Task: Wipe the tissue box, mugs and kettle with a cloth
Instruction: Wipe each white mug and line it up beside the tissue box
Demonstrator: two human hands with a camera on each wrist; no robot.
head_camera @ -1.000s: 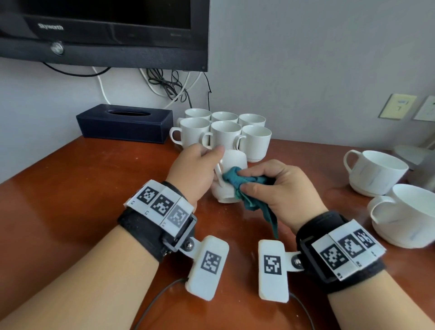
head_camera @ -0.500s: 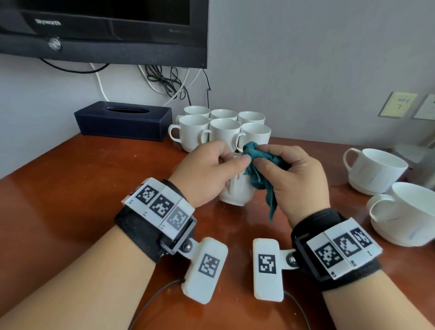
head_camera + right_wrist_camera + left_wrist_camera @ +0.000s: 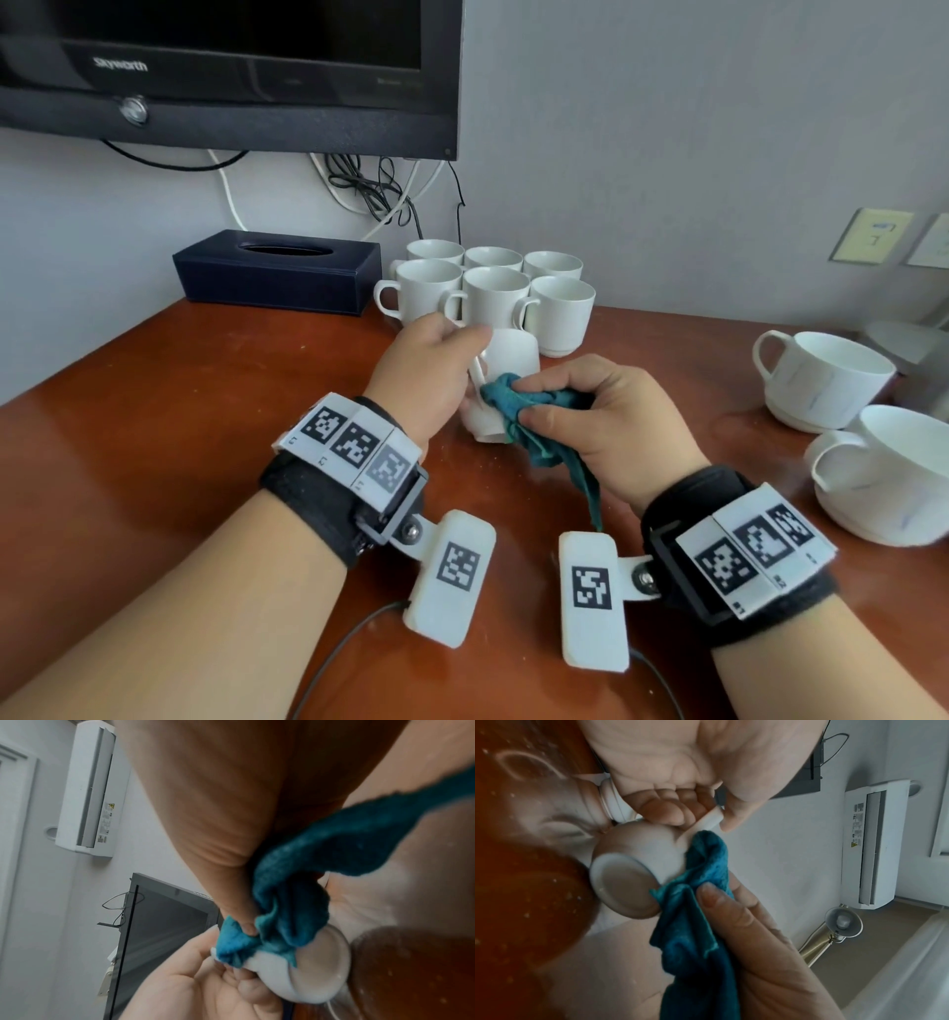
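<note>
My left hand grips a white mug by its handle and holds it tilted just above the table; its base faces the left wrist camera. My right hand pinches a bunched teal cloth and presses it against the mug's side by the handle, also shown in the right wrist view as cloth on mug. A dark blue tissue box lies at the back left. Several white mugs stand clustered behind the held one. The kettle is not clearly in view.
The brown wooden table carries two wide white cups on saucers at the right. A black television hangs on the wall above the tissue box, with cables dangling below it. Wall switches sit at the far right.
The cloth has slid down from the top of the mug to its lower side near the handle. My right hand dropped lower and nearer with it. My left hand kept its grip.
</note>
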